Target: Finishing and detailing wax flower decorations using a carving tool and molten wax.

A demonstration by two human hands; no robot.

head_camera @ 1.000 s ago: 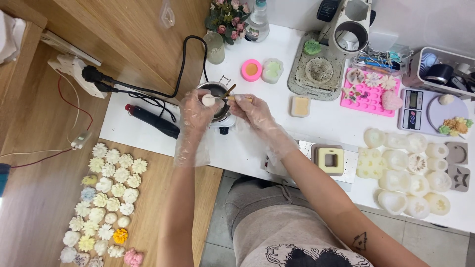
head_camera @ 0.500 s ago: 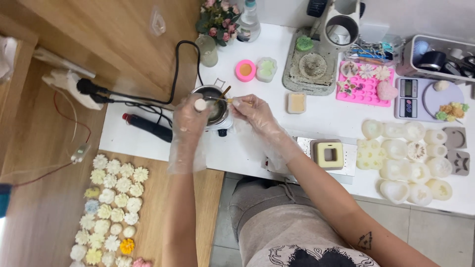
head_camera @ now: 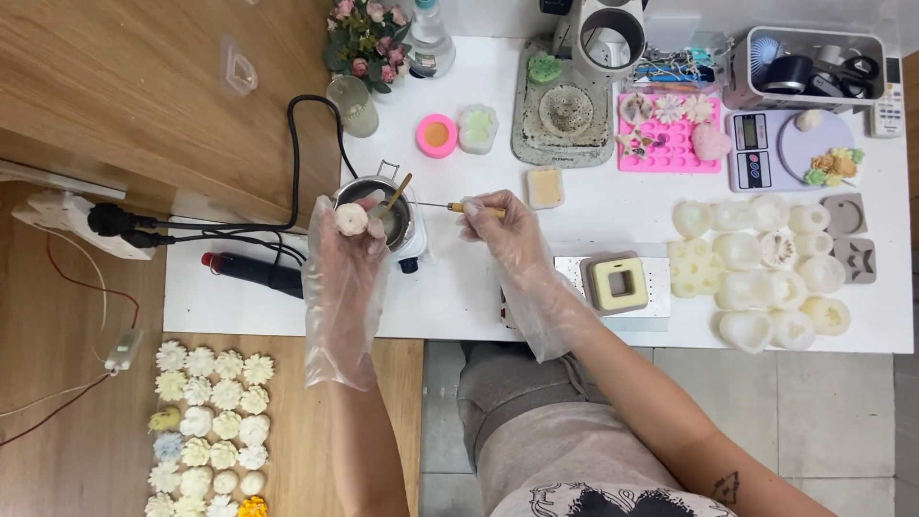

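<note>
My left hand (head_camera: 347,251), in a loose clear plastic glove, holds a small cream flower-shaped piece (head_camera: 350,219) at the left rim of a little metal pot (head_camera: 394,215) on the white table (head_camera: 450,287). A wooden stick leans inside the pot. My right hand (head_camera: 503,227), also gloved, grips a thin pointed tool with a yellow handle (head_camera: 459,206), its tip aimed left toward the pot. The two hands are a short way apart.
Rows of cream flower shapes (head_camera: 211,421) lie on the wooden board at lower left. White silicone moulds (head_camera: 756,278) sit at right, beside a square cream mould (head_camera: 617,283). A digital scale (head_camera: 785,148), pink mould tray (head_camera: 670,129), black cable (head_camera: 287,144) and power strip (head_camera: 77,225) surround the pot.
My right hand has drawn back to the right, away from the pot, with the tool. The left hand keeps the flower piece by the pot's rim.
</note>
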